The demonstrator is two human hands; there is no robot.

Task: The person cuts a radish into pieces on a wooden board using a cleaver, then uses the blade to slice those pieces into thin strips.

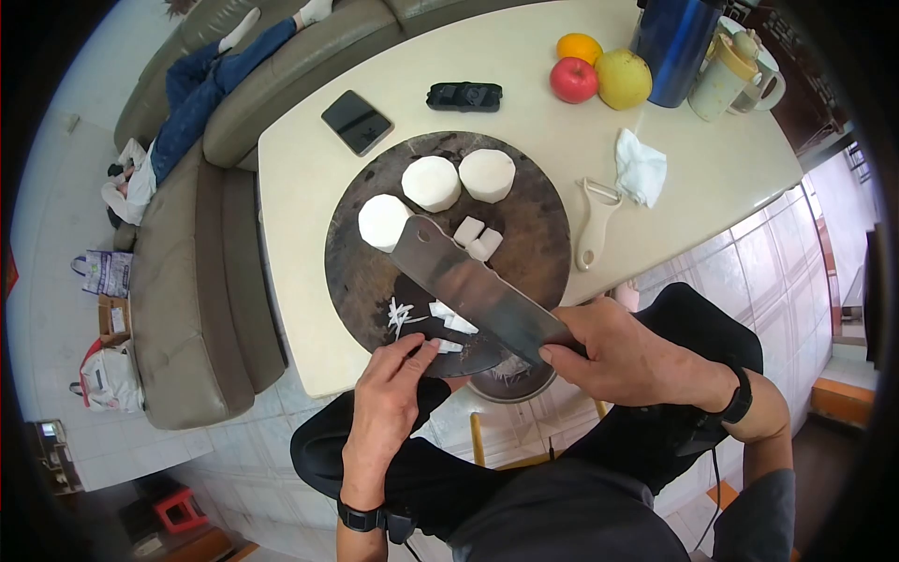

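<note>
A cream table (309, 178) stood beside a grey sofa on pale floor tiles, bearing a round dark cutting board (538, 234). The right hand (623, 351) was closed tight around the handle of a cleaver (468, 286), whose blade lay slanted across the board toward 10 o'clock. The left hand (393, 398), fingers bent and gripping nothing, pressed its tips on white slices (454, 323) at the board's 6 o'clock. A bowl (513, 382) just under that edge held pale shreds. At 1 o'clock stood a blue flask (676, 42) and a cream jug (721, 80), contents hidden.
</note>
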